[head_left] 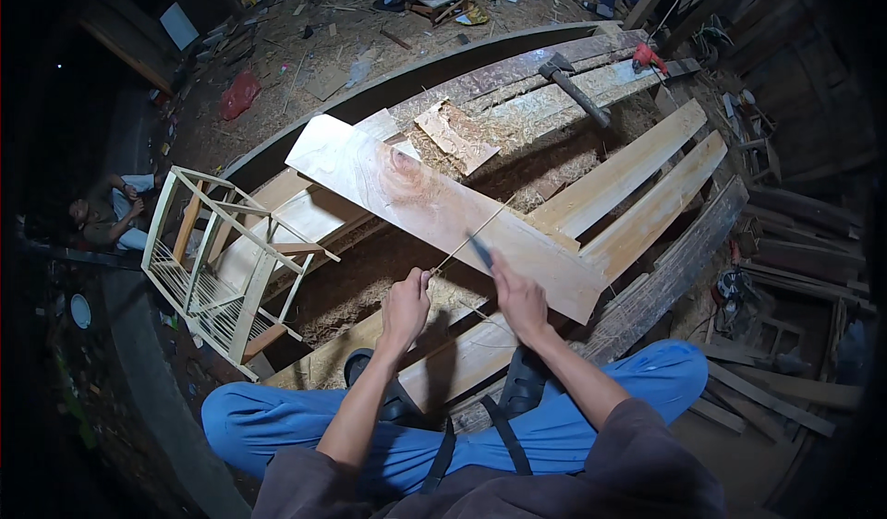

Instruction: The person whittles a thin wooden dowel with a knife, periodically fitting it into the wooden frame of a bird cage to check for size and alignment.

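My left hand (405,311) is closed around the lower end of a thin pale stick (455,256), which slants up to the right over a wide wooden board (407,187). My right hand (522,302) grips a knife (479,249), its dark blade pointing up and left close beside the stick. Whether the blade touches the stick I cannot tell. The board lies diagonally across several planks in front of me. Below my hands, a thin loose strip (480,312) rests near the planks.
A wooden frame with thin slats (231,270) stands at the left. On the planks lie a hammer (575,92), a red power tool (647,58) and a rough wood piece (457,137) among shavings. A person (120,214) is at far left; others are at the back.
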The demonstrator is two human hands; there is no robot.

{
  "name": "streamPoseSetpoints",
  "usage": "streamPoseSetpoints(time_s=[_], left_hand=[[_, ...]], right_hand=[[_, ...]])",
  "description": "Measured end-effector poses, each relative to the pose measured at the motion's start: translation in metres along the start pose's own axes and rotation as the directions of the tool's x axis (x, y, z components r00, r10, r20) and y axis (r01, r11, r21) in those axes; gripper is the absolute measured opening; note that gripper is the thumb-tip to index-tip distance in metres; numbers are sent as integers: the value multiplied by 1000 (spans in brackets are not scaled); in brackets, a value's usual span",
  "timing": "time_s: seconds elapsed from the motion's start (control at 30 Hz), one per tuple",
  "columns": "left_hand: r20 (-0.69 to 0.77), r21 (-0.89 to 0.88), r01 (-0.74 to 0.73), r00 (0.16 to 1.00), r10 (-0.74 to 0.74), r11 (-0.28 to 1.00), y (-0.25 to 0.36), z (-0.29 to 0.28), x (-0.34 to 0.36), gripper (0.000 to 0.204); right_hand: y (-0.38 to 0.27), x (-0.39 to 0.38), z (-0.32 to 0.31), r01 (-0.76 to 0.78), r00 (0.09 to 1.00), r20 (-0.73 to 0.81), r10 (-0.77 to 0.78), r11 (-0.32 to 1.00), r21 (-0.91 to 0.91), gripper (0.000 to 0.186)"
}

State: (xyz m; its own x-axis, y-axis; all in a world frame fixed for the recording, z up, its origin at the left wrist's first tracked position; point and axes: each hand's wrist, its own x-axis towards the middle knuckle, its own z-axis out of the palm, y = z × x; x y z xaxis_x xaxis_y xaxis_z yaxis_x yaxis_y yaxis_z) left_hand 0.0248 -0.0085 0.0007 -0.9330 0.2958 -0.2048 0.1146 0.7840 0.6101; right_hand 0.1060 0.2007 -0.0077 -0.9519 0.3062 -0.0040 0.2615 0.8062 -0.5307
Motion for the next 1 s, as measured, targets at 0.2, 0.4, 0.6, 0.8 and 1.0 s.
streamPoseSetpoints(time_s=[0.2, 0.4, 0.6, 0.8, 1.0], left_hand=[[21, -53, 4, 1000, -3, 999, 0, 0, 0, 28], [29, -63, 15, 1000, -13, 998, 0, -1, 2, 27], [-23, -45, -45, 999, 44, 998, -4, 3, 1, 30], [18, -64, 18, 1000, -17, 998, 4, -1, 1, 27], [4, -104, -60, 998, 61, 993, 0, -4, 10, 27]], right_hand=[[20, 17, -14, -38, 995, 91, 49, 992, -123, 41], [11, 10, -6, 75, 996, 51, -71, 993, -88, 39], [-9, -7, 4, 106, 981, 170, -92, 991, -77, 42], [5, 17, -21, -99, 979, 162, 125, 982, -159, 42], [-30, 5, -14, 76, 994, 86, -74, 997, -18, 38]])
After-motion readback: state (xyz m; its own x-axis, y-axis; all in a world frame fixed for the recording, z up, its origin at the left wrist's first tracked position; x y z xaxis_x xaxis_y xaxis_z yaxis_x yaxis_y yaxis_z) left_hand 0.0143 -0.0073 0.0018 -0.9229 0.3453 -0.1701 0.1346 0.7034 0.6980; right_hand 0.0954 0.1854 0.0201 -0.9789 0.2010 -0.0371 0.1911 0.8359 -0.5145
